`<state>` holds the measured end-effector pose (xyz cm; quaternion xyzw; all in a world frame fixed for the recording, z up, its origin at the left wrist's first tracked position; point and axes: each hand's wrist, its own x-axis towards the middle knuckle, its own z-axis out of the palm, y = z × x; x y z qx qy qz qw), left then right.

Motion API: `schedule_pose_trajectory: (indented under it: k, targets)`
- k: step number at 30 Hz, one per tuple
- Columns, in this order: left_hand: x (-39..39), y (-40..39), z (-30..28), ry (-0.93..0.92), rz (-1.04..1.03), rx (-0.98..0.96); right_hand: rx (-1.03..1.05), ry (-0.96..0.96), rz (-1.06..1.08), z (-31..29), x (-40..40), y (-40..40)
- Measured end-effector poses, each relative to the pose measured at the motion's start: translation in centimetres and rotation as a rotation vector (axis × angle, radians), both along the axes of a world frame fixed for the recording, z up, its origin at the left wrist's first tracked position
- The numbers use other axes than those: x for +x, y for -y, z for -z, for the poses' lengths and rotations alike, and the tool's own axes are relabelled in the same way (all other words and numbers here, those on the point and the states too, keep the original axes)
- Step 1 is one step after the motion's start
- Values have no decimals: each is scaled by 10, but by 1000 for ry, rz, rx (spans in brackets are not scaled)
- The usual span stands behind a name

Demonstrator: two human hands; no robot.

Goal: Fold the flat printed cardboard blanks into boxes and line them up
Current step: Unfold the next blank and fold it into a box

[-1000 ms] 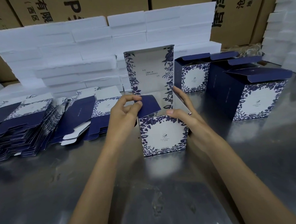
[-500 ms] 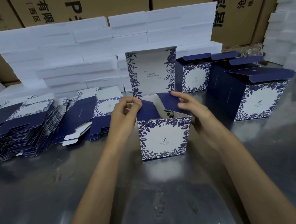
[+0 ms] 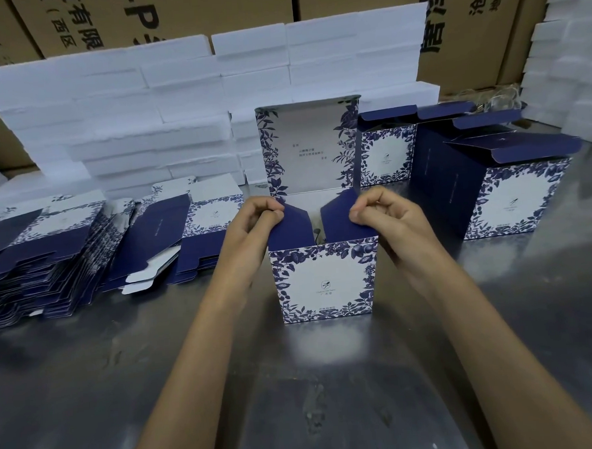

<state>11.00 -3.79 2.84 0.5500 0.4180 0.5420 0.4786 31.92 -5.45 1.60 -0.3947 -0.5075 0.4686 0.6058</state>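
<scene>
A blue-and-white floral printed box [image 3: 325, 281] stands upright at the table's centre, its lid panel [image 3: 309, 148] raised at the back. My left hand [image 3: 253, 223] pinches the box's left dark blue side flap [image 3: 289, 228]. My right hand [image 3: 386, 216] pinches the right dark blue side flap [image 3: 344, 221]. Both flaps are tilted inward over the opening. Folded boxes [image 3: 512, 192] with open lids stand in a row at the right. Flat printed blanks [image 3: 66, 243] lie stacked at the left.
White foam blocks [image 3: 144, 112] are piled behind the blanks, more of them at the far right edge [image 3: 574, 58]. Brown shipping cartons [image 3: 466, 23] form the back wall. The work surface is a shiny metal table [image 3: 296, 396].
My right hand has curled from flat fingers into a pinch on the right flap, which has folded inward. My left hand keeps its hold on the left flap.
</scene>
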Motion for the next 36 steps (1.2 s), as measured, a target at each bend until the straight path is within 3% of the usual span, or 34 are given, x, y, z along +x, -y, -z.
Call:
schedule_pose_trajectory:
  k: [16,21,25,29,32,36]
  targets:
    - [-2,-1,0,-97,82,56,29,-34,181,2,4,-1]
    - [4,0,1,54,45,-18,-43,-129,117,4,4,-3]
    - [7,3,0,-46,70,106,41,-93,-6,2,7,1]
    - [6,4,-2,-4,44,41,27,-144,20,1,7,-1]
    - [6,4,-3,16,50,-59,8,-27,50,2,8,0]
    - [11,5,-2,-95,21,-14,-49,35,18,-2,8,5]
